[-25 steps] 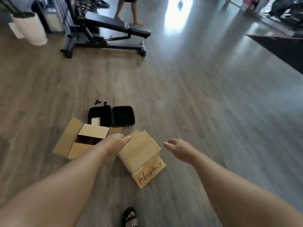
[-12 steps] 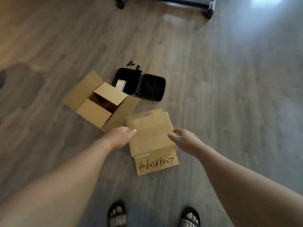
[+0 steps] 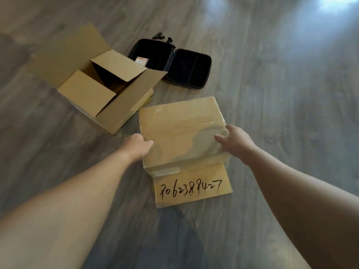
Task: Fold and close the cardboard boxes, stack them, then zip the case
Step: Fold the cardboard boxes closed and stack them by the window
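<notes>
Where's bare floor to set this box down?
Bare floor lies right of the taped box and the case, and near-side of the numbered flap. It is crowded on the left, where the open box sits close to the taped box and the case.

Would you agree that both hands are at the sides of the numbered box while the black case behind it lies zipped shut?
Not quite: the black case lies open, both halves spread flat, as the head view shows. The rest holds: the left hand and right hand are at the sides of the numbered box.
</notes>
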A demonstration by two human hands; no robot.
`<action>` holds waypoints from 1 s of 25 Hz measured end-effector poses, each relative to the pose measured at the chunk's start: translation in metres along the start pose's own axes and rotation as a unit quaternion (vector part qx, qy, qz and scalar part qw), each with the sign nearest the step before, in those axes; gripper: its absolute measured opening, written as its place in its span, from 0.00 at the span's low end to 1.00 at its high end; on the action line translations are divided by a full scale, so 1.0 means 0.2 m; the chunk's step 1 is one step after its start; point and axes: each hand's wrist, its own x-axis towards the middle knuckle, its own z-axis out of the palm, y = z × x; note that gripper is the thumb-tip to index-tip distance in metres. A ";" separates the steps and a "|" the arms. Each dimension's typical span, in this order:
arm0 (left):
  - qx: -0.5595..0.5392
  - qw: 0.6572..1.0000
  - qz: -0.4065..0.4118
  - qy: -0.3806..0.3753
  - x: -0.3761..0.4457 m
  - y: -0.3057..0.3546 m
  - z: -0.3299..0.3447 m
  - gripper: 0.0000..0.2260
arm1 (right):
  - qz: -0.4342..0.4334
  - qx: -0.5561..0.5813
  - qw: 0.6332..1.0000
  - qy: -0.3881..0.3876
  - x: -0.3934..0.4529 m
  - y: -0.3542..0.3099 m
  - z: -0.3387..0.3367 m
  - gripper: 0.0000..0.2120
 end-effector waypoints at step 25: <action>-0.343 0.892 0.272 0.110 0.18 0.24 0.05 0.18 | -0.107 0.125 0.936 0.311 0.20 0.15 -0.23 0.31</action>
